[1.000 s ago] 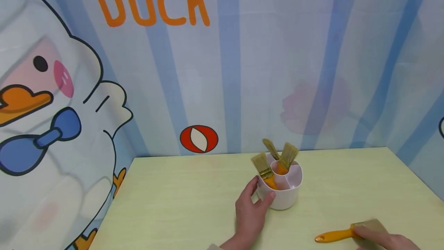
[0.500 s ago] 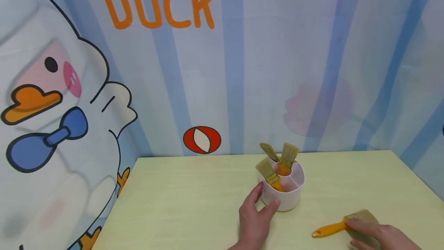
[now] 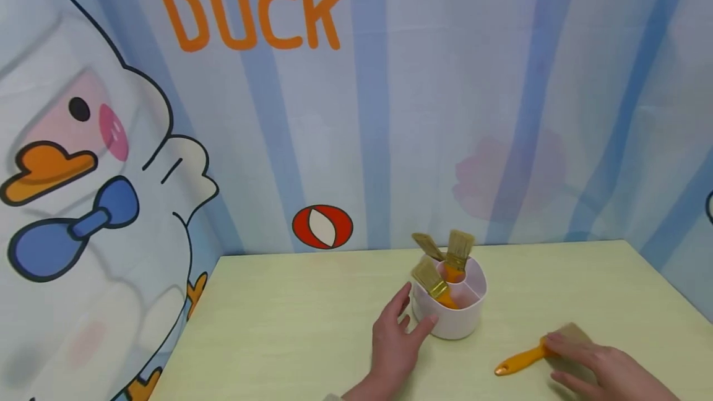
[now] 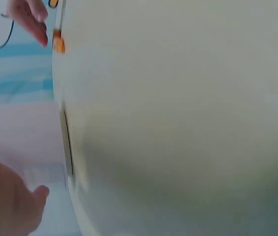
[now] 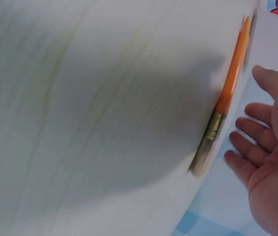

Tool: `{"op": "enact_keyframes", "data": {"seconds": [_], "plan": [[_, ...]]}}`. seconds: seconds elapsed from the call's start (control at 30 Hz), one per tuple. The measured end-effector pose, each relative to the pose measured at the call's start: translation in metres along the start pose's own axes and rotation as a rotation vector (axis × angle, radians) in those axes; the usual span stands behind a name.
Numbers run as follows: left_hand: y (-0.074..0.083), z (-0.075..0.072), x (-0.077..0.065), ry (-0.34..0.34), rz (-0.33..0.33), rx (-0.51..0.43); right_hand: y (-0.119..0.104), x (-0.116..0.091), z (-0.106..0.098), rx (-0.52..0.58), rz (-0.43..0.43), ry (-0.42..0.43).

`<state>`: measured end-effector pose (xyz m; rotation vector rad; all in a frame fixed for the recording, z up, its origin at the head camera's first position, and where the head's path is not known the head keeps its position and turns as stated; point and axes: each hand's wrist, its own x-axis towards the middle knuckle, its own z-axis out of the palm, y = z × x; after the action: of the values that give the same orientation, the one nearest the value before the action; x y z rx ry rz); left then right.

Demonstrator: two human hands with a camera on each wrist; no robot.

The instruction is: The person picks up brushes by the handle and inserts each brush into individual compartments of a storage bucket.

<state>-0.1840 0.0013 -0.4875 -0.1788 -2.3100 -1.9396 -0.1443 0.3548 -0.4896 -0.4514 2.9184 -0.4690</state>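
Note:
A white, round divided holder (image 3: 453, 323) carries several paintbrushes, bristles up. One brush (image 3: 429, 276) leans over its front-left rim, another brush (image 3: 460, 247) rises near its middle, and a third brush (image 3: 427, 245) tilts left behind them. Beside the holder's left and front is my left hand (image 3: 393, 339), fingers loosely bent and not gripping; whether a fingertip touches it is hard to tell. A flat paintbrush (image 5: 232, 76) with an orange handle lies at the table's right. My right hand (image 3: 609, 367) hovers over its bristle end; in the right wrist view the fingers are spread apart from it.
The pale wood-look table (image 3: 295, 314) ends at a back edge just behind the holder. A blue-striped cloth backdrop (image 3: 412, 110) with a printed duck (image 3: 111, 234) and the word DUCK hangs behind and along the left side.
The loose paintbrush and right hand have shifted left and farther from me. My left hand has loosened from the holder and drawn slightly left.

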Motion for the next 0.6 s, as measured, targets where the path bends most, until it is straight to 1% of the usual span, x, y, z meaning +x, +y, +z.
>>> {"op": "enact_keyframes", "data": {"seconds": [0.1, 0.17, 0.27, 0.33, 0.47, 0.6], "plan": [[-0.003, -0.007, 0.014, -0.067, 0.013, 0.017, -0.006, -0.002, 0.002, -0.004, 0.090, -0.021], [-0.005, -0.011, 0.023, -0.113, 0.034, 0.021, -0.008, -0.003, 0.004, -0.005, 0.126, -0.050], [-0.007, -0.017, 0.032, -0.176, 0.054, 0.026, -0.008, -0.002, 0.008, -0.016, 0.142, -0.070], [-0.007, -0.018, 0.035, -0.206, 0.057, 0.027, -0.007, -0.001, 0.010, -0.026, 0.136, -0.063], [-0.009, -0.017, 0.039, -0.233, 0.055, 0.023, -0.005, 0.002, 0.012, -0.027, 0.158, -0.044], [-0.010, -0.010, 0.038, -0.214, 0.056, 0.017, -0.003, 0.007, 0.008, -0.010, 0.192, -0.048]]}}
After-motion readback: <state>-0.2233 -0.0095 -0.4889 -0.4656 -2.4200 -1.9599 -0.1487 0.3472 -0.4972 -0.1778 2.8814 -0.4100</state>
